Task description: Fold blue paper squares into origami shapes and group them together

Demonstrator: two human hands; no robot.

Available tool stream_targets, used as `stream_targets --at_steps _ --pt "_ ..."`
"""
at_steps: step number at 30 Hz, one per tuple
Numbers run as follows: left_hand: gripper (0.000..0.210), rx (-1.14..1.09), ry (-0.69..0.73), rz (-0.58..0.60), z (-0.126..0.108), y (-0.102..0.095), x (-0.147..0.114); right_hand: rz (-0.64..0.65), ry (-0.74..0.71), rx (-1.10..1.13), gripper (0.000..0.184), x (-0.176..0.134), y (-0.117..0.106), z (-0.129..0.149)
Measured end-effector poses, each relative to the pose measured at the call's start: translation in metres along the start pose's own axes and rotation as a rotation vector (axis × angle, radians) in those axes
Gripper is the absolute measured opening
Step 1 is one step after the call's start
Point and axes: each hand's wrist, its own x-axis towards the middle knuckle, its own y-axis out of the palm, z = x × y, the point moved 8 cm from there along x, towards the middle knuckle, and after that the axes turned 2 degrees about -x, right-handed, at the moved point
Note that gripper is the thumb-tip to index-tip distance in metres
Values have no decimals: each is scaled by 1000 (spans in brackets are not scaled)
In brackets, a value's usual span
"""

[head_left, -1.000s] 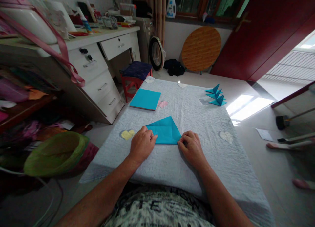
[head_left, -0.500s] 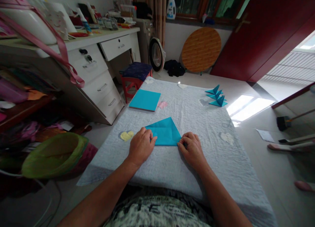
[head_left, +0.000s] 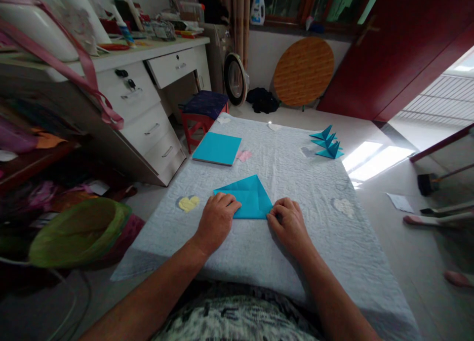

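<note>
A partly folded sheet of blue origami paper (head_left: 249, 198) lies flat on the cloth in front of me, creases showing and its peak pointing away. My left hand (head_left: 218, 215) rests over the paper's left part, fingers laid on its surface and hiding that lower corner. At the lower right corner, my right hand (head_left: 287, 220) pinches the paper between thumb and fingertips. Beyond the left hand lies a square stack of blue paper (head_left: 217, 149). Several folded blue paper pieces (head_left: 329, 143) stand in a row near the far right edge.
A pale patterned cloth (head_left: 296, 178) covers the table. To the left are a bin with a yellow-green liner (head_left: 79, 230) and a white desk (head_left: 129, 92). A red stool (head_left: 203, 109) stands past the far left corner.
My left hand has slid slightly right and inward over the paper, uncovering more of its left corner. The right hand keeps its pinch. The view has shifted a little.
</note>
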Motion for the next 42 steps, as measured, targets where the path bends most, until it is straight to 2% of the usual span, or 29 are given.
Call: stream_targets --at_steps 2,6,11,13,21,28,37,42 --pt "16 13 79 44 -8 4 -2 6 19 -4 16 0 0 0" --pt "25 116 122 127 -17 5 -11 -2 54 -21 15 -1 -2 0" --pt "64 153 177 158 -29 1 -24 -1 65 -33 15 -1 -3 2" --pt "70 161 173 169 -31 3 -28 2 67 -38 16 0 -2 1" --pt "69 191 137 159 -32 6 -29 4 70 -48 15 0 -1 -1" --pt "69 104 264 162 -39 15 -32 -1 61 -58 16 1 -1 0" --pt "82 31 242 203 -36 24 -34 -8 48 -77 17 0 -2 1" --pt "76 37 267 179 -40 22 -37 -16 42 -70 18 0 -2 1"
